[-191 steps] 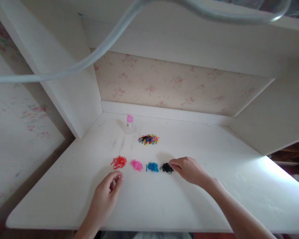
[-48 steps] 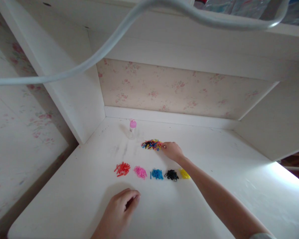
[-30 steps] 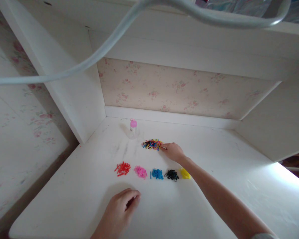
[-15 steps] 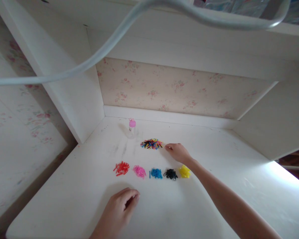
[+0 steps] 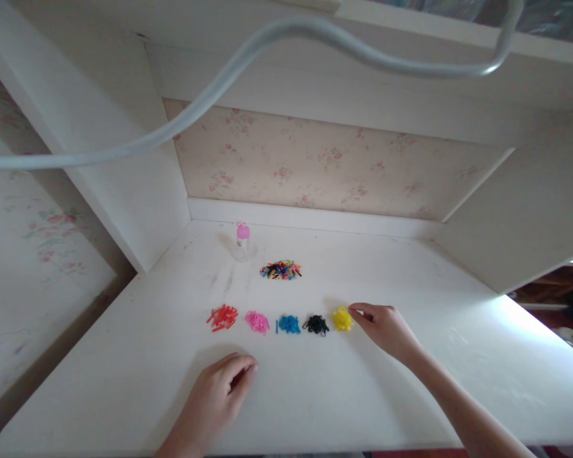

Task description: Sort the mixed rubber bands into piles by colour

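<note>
My right hand (image 5: 382,324) is the nearer, the yellow pile (image 5: 342,320) just left of its fingertips, roundish, with no clear long axis; whether they grip or have let go I cannot tell; my left hand (image 5: 219,385), loosely curled, lies well apart

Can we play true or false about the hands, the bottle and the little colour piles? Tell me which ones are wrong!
1. The right hand is at the yellow pile. True.
2. The bottle has a green cap. False: the bottle has a pink cap.
3. The black pile is between the blue pile and the yellow pile. True.
4. The left hand is touching the mixed-colour pile. False: the left hand is apart from the mixed-colour pile.
5. The red pile is left of the pink pile. True.
</note>
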Demonstrator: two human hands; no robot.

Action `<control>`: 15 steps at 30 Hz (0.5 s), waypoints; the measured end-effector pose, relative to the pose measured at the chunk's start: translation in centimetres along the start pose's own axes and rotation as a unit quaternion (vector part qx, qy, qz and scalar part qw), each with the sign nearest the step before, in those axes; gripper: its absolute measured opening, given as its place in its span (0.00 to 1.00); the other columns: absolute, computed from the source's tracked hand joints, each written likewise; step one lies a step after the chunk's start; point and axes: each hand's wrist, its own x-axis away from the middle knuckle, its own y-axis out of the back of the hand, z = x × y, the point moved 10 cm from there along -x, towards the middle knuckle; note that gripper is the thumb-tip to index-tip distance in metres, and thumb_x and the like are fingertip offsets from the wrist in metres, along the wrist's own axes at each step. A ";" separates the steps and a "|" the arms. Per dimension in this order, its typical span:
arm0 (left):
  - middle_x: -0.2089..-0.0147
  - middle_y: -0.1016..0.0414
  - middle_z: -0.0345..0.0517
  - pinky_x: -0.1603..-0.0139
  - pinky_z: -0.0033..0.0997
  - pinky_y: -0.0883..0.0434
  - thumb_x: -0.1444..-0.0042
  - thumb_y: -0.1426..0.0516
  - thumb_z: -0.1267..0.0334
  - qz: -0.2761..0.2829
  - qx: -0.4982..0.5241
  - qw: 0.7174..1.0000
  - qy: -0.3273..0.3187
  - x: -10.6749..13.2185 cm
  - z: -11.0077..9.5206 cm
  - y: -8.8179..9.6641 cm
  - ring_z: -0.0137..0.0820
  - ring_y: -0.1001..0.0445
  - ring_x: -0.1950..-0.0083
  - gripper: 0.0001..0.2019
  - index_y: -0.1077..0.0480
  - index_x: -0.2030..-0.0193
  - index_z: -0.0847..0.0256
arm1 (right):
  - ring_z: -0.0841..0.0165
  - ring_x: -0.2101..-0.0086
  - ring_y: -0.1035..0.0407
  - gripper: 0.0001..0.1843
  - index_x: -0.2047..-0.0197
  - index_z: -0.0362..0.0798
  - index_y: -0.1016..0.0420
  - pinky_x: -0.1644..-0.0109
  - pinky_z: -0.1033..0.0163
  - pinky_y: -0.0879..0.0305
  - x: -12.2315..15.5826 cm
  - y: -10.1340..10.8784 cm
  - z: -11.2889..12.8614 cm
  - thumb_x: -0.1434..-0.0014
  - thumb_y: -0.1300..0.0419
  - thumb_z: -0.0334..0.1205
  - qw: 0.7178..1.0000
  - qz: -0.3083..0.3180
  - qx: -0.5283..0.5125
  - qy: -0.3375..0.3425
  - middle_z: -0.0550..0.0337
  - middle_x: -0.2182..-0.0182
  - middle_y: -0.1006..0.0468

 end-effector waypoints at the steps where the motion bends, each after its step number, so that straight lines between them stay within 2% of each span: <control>1: 0.65 0.26 0.39 0.62 0.21 0.33 0.38 0.51 0.60 0.001 -0.003 1.000 0.001 0.0 0.0 -0.1 0.27 0.28 0.64 0.09 0.30 0.63 0.55 | 0.70 0.77 0.31 0.19 0.62 0.55 0.20 0.73 0.68 0.43 0.3 -0.1 -0.2 0.42 0.52 0.48 1.000 0.002 0.005 -0.001 0.62 0.78 0.22; 6: 0.65 0.25 0.39 0.61 0.22 0.33 0.38 0.51 0.59 0.001 0.001 1.000 0.007 -0.1 0.1 -0.3 0.27 0.28 0.64 0.10 0.30 0.63 0.56 | 0.69 0.76 0.31 0.18 0.60 0.56 0.20 0.73 0.67 0.42 0.9 -0.3 -0.7 0.43 0.50 0.48 1.000 0.002 -0.012 -0.004 0.61 0.76 0.22; 10: 0.66 0.25 0.39 0.64 0.21 0.33 0.38 0.51 0.58 0.011 0.013 1.000 0.025 -0.5 0.0 -0.1 0.27 0.28 0.66 0.12 0.28 0.63 0.56 | 0.70 0.78 0.34 0.20 0.60 0.53 0.20 0.73 0.68 0.42 1.6 0.7 -1.7 0.43 0.50 0.51 0.998 -0.040 -0.054 -0.015 0.61 0.79 0.24; 12: 0.67 0.25 0.39 0.65 0.21 0.33 0.38 0.51 0.57 0.014 0.002 0.999 0.029 -1.0 -0.6 0.2 0.27 0.28 0.67 0.12 0.28 0.63 0.56 | 0.71 0.80 0.37 0.21 0.62 0.51 0.20 0.73 0.68 0.42 2.4 0.7 -2.9 0.43 0.49 0.54 0.994 -0.061 -0.078 -0.040 0.63 0.82 0.28; 15: 0.69 0.24 0.39 0.66 0.22 0.34 0.38 0.52 0.58 0.005 -0.048 0.999 0.014 -2.7 -2.3 1.3 0.27 0.28 0.68 0.13 0.27 0.64 0.57 | 0.73 0.81 0.41 0.23 0.61 0.50 0.21 0.76 0.69 0.44 4.0 -0.4 -5.5 0.45 0.48 0.57 0.981 -0.086 -0.133 -0.113 0.65 0.84 0.34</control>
